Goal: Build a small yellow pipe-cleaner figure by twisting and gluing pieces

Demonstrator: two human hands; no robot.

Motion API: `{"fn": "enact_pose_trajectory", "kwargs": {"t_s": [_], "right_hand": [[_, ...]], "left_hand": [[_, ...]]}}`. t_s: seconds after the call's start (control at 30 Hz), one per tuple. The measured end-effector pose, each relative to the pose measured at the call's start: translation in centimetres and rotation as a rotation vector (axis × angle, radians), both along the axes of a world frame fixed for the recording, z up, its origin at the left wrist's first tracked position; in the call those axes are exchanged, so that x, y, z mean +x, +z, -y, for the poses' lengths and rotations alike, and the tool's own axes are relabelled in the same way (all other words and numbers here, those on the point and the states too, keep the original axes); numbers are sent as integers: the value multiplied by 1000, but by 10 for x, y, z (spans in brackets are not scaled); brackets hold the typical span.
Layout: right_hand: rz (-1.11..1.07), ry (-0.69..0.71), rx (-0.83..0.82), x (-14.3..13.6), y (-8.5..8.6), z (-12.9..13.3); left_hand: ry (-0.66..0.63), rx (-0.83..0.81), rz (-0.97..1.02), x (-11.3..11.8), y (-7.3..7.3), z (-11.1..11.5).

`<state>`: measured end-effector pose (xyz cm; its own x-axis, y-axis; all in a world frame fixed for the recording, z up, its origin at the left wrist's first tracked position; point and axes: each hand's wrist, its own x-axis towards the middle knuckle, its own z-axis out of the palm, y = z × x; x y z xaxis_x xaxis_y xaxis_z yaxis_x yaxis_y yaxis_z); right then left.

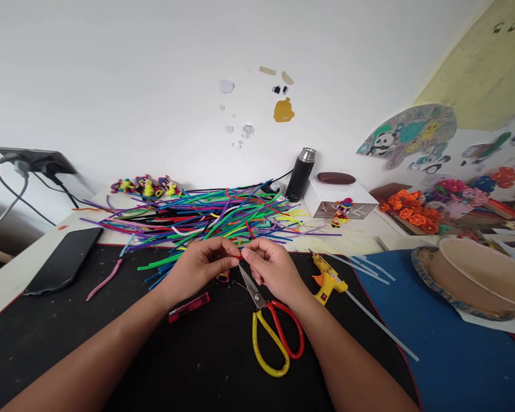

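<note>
A small red piece (pixel 241 254) is pinched between the fingertips of my left hand (pixel 203 266) and my right hand (pixel 274 268), which nearly touch. Its shape is mostly hidden by the fingers. Scissors (pixel 258 301) with one yellow and one red handle lie on the black mat (pixel 189 366), their blades pointing up toward the fingertips. A red cutter-like tool (pixel 189 307) rests below my left hand. Right of my right hand lies a yellow glue gun (pixel 327 278) with a clear stick in it. Many coloured pipe cleaners (pixel 223 214) are heaped beyond both hands.
A phone (pixel 64 260) lies at the left, near a pink pipe cleaner (pixel 105 280). Behind stand a black flask (pixel 300 174), a white box (pixel 360 197) and small figures (pixel 146 186). Orange flowers (pixel 412 212) and a large bowl (pixel 484 274) are on the right.
</note>
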<state>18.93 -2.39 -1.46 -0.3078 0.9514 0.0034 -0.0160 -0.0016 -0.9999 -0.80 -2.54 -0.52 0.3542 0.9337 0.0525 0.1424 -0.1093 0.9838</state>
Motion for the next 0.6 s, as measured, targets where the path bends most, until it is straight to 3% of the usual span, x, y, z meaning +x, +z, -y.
{"fn": "enact_pose_trajectory", "kwargs": {"t_s": [0.6], "right_hand": [[-97,99,-127,1,0,2]], "left_hand": [[-32,-2,-28,-1,0,1]]}}
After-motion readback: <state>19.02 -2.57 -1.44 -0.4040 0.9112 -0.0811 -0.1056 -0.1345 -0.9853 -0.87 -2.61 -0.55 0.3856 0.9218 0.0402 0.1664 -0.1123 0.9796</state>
